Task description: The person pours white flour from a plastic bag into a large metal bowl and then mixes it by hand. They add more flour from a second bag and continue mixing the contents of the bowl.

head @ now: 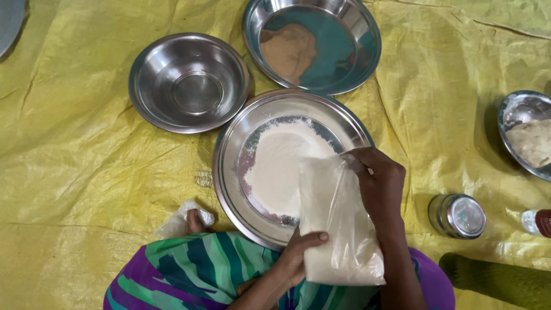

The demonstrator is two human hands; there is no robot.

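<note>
Head view: both hands on a clear plastic flour bag, tipped over a wide steel plate.

Head view, detail: the flour bag (338, 229) lies tilted at near centre, its mouth over the near right rim of the steel plate (229, 172), which carries a mound of white flour (281, 166). Right hand (379, 183) grips the bag's upper end, fingers closed on the plastic. Left hand (298, 252) clasps the lower end, thumb across the front. Plate sits on a yellow sheet (86, 172) on the floor. Far left of it, an empty steel bowl (189, 83); beyond, a second steel plate (313, 43). Right edge: a bowl of dough (528, 135). Near right: a small steel lidded tin (457, 216). Striped green and purple cloth (201, 270) at the near edge.
</note>
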